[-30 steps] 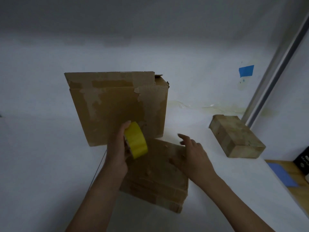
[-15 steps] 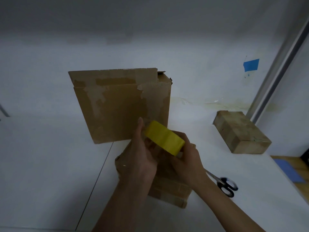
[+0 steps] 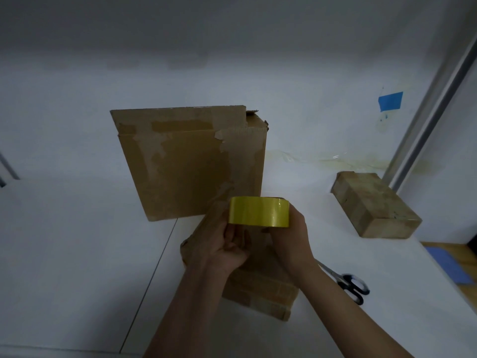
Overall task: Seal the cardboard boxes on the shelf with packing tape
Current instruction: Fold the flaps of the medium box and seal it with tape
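Note:
A yellow roll of packing tape [image 3: 259, 211] is held level between both hands above a flat cardboard box [image 3: 260, 290] lying on the white shelf [image 3: 77, 254]. My left hand [image 3: 224, 241] grips the roll's left side from below, and my right hand [image 3: 290, 237] grips its right side. Behind them a tall cardboard box [image 3: 191, 161] stands upright, with torn paper and old tape along its top flap. A small cardboard box [image 3: 374, 206] lies at the right by the wall.
Black-handled scissors [image 3: 347, 282] lie on the shelf right of the flat box, partly under my right forearm. A metal post [image 3: 433, 104] rises at the right. Blue tape [image 3: 390, 101] marks the back wall. A blue sheet [image 3: 449, 264] lies on the wooden surface beyond the shelf's right edge.
My right hand left the flat box and joined the left on the tape roll. The roll turned from upright to level and rose in front of the tall box.

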